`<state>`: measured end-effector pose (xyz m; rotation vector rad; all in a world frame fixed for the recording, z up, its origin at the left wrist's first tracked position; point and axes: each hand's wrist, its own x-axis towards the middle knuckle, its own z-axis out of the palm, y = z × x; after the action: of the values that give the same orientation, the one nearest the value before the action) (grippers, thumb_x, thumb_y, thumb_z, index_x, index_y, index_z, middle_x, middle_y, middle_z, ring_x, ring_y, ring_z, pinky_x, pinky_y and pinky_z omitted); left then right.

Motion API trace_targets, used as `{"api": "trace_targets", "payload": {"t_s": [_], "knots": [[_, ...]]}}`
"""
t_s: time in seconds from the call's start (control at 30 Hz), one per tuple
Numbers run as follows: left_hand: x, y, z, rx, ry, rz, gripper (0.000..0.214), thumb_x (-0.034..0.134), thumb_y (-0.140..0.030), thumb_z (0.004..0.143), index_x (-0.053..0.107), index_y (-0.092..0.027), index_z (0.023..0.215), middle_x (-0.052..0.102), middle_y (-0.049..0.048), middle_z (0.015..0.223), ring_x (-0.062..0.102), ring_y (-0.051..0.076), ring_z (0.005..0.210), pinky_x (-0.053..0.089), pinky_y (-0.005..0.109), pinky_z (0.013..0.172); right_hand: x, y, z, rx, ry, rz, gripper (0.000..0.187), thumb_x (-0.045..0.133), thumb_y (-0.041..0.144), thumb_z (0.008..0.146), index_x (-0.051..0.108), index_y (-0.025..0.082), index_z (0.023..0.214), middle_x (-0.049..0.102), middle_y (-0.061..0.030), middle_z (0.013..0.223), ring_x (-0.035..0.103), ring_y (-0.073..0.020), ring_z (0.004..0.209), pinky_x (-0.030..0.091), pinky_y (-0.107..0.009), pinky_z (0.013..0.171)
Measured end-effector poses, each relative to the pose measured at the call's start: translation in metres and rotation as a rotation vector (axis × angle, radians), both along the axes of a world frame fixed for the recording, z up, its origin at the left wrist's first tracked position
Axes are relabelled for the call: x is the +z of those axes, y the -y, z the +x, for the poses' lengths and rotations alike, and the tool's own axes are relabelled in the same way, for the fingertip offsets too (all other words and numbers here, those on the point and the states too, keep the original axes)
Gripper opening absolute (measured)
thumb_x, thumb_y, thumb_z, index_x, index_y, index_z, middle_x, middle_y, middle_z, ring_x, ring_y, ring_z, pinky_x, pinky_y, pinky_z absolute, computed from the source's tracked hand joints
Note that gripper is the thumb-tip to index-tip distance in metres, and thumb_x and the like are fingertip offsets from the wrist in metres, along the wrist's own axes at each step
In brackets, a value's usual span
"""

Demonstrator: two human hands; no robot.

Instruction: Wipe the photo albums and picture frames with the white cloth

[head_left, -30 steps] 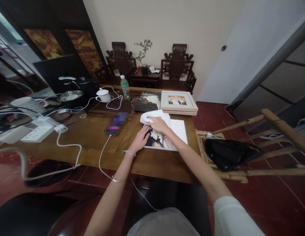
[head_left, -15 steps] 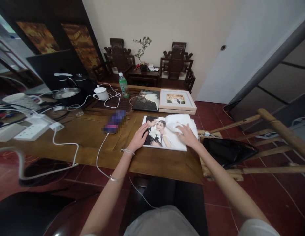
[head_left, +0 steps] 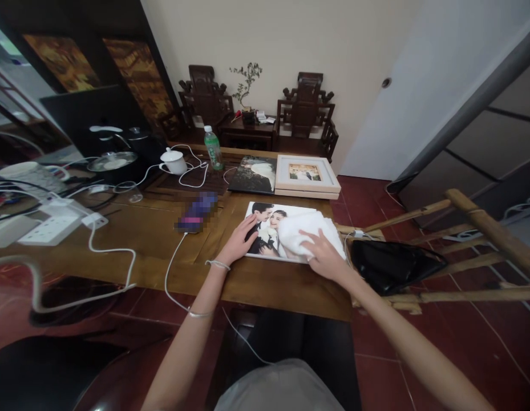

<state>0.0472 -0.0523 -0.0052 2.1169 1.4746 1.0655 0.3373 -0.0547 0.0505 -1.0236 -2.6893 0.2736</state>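
A wedding photo panel [head_left: 267, 231] lies flat on the wooden table [head_left: 265, 285], showing a couple and a white bouquet. My left hand [head_left: 239, 238] rests on its left edge with fingers stretched out. On the right part of the panel, my right hand [head_left: 324, 254] presses a folded white cloth [head_left: 305, 225] against the surface. The cloth covers much of the panel's right half and spreads past its right edge.
Behind the panel lie a dark photo panel [head_left: 254, 174] and a pale picture frame [head_left: 307, 172]. To the left are a phone [head_left: 196, 212] on a cable, a green bottle [head_left: 213, 149], a lidded cup [head_left: 174, 162] and a power strip [head_left: 55, 225]. A bamboo chair [head_left: 482, 217] stands right.
My right hand and the white cloth have moved down and slightly left over the panel, hiding more of its lower right part. My left hand stays on the left edge.
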Motion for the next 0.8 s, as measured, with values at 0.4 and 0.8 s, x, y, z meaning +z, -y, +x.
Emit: {"api": "trace_targets", "payload": {"t_s": [0.4,0.8], "knots": [[0.0,-0.001,-0.001,0.004,-0.013,-0.009,0.048,0.041,-0.037,0.093,0.044,-0.019,0.137,0.039,0.0092,0.147,0.031,0.022,0.139,0.024,0.045,0.115,0.012,-0.109,-0.009,-0.168,-0.038,-0.007,0.032,0.041,0.02,0.088,0.061,0.016,0.113,0.068,-0.0124,0.107,0.061,-0.0281,0.098,0.043,-0.038,0.089],[-0.001,0.0,0.004,0.031,0.046,-0.008,0.047,0.036,-0.038,0.095,0.047,-0.016,0.135,0.041,0.0103,0.146,0.032,0.021,0.138,0.023,0.043,0.116,-0.008,0.056,0.009,0.099,-0.021,0.044,0.036,0.045,0.004,0.065,0.064,0.019,0.092,0.05,-0.0126,0.137,0.024,-0.029,0.139,0.005,-0.064,0.11]]}}
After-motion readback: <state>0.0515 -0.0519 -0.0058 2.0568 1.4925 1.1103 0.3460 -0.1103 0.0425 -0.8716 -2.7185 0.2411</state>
